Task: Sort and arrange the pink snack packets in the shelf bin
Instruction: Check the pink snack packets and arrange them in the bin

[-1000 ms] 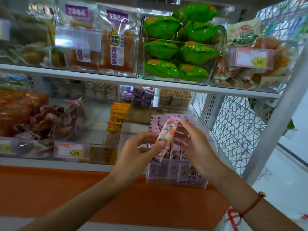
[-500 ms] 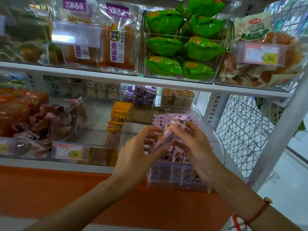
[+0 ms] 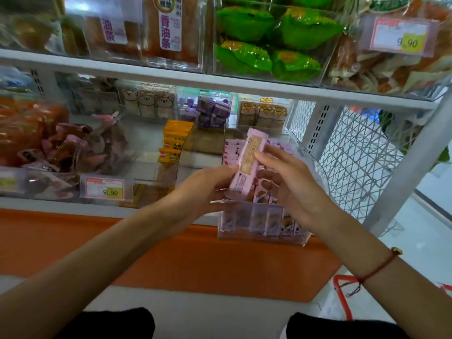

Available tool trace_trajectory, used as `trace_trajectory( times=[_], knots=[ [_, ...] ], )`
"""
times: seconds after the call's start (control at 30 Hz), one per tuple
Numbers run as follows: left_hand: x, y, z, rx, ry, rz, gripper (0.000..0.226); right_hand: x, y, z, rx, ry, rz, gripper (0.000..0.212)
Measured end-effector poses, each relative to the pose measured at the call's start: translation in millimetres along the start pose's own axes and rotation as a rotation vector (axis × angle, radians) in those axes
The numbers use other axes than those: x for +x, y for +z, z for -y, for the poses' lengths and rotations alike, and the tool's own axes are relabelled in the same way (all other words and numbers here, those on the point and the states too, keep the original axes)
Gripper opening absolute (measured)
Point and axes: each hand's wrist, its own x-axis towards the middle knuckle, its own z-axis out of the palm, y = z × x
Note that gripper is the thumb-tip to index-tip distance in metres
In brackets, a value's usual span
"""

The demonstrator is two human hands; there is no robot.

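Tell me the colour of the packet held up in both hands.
Pink, with a tan printed panel on the packet face; the head view shows it.

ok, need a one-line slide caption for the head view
Both hands, left hand and right hand, hold a pink snack packet above the clear shelf bin.

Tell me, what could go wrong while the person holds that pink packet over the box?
The pink packet is only pinched by the fingertips of the left hand and right hand, so it might slip and drop. The clear box sticks out past the shelf edge, so a bump could tip it toward the floor. The packets already standing inside look tightly packed, so pushing one more in could squash them.
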Motion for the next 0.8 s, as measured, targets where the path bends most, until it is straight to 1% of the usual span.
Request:
trace_trajectory(
  times=[0.03,0.07,0.13,0.17,0.23,0.33,0.4,0.47,0.53,0.57,0.6,0.67,0.73,0.8],
  knots=[
    [-1,-2,1,0.043,0.054,-0.003,0.023,0,-1,2,0.004,-0.029,0.016,0.041],
    [-2,-4,2,0.130,0.154,-0.030,0.025,0,-2,4,0.012,-0.065,0.035,0.047],
    [-3,-10,2,0.357,0.430,-0.111,0.031,-2,-6,7,0.043,-0.142,0.102,0.057],
    [-4,-13,2,0.444,0.540,-0.139,0.033,-3,-7,8,0.048,-0.176,0.145,0.057],
    [-5,-17,1,0.528,0.646,-0.163,0.035,-6,-8,7,0.022,-0.223,0.198,0.053],
    [-5,-20,4,0.532,0.627,-0.172,0.035,-8,-7,5,-0.033,-0.256,0.188,0.053],
    [-4,-19,7,0.552,0.615,-0.216,0.035,-9,-6,5,-0.075,-0.254,0.164,0.056],
    [-5,-15,8,0.606,0.615,-0.319,0.037,-10,-2,4,-0.157,-0.242,0.114,0.061],
    [-6,-10,8,0.699,0.637,-0.441,0.042,-9,4,1,-0.254,-0.208,0.021,0.067],
    [-7,-7,9,0.743,0.647,-0.475,0.045,-8,6,-2,-0.283,-0.182,-0.025,0.072],
    [-7,-4,8,0.776,0.651,-0.482,0.047,-7,7,-4,-0.280,-0.155,-0.061,0.077],
    [-5,-1,6,0.809,0.622,-0.443,0.054,-1,6,-7,-0.203,-0.112,-0.103,0.085],
    [1,-1,2,0.789,0.542,-0.385,0.064,8,4,-8,-0.105,-0.099,-0.103,0.081],
    [8,-6,-1,0.779,0.504,-0.339,0.065,18,1,-6,0.009,-0.113,-0.066,0.069]
  ],
)
